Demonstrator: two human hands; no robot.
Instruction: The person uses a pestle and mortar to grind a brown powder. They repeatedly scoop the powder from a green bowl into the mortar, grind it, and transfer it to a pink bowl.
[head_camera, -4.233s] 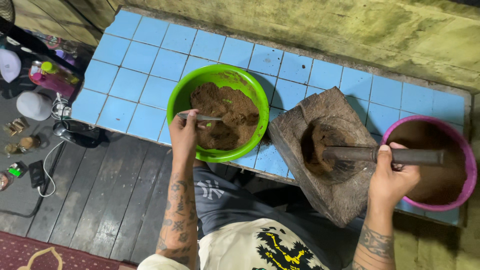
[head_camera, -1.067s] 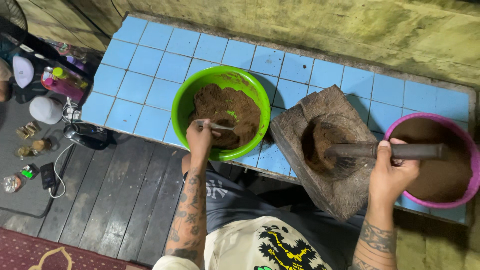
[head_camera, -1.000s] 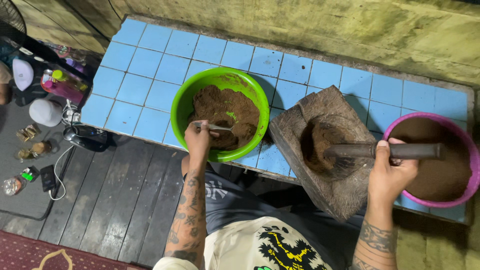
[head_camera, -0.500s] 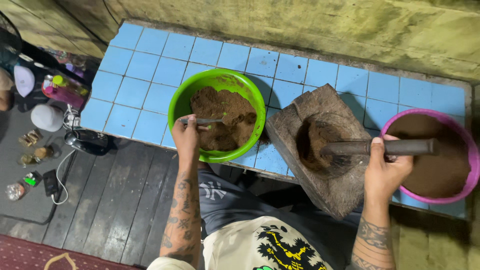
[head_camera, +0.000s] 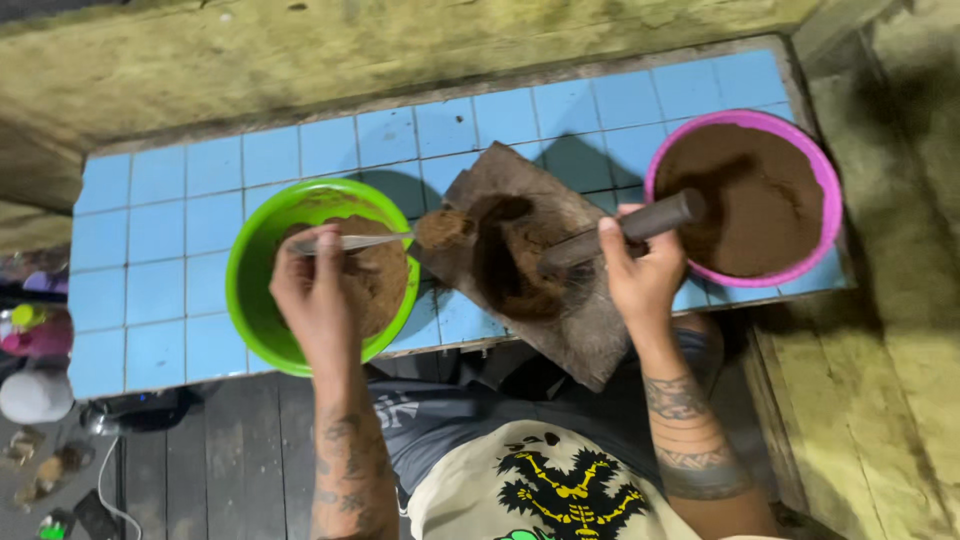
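The spoon is out of the green bowl now and reaches over to the stone mortar, with a heap of brown mash on its tip.

The blue tile table carries all of it: the green bowl on the left, the stone mortar in the middle, the pink bowl of brown powder on the right. The left hand has its fingers closed around the spoon handle. The right hand has its fingers wrapped around the dark pestle, which leans in the mortar.

The heap sits just at the mortar's left edge. If the spoon tips too soon, I think the mash falls on the tiles. The mortar also hangs over the near edge of the table, so a hard push could make it slip.
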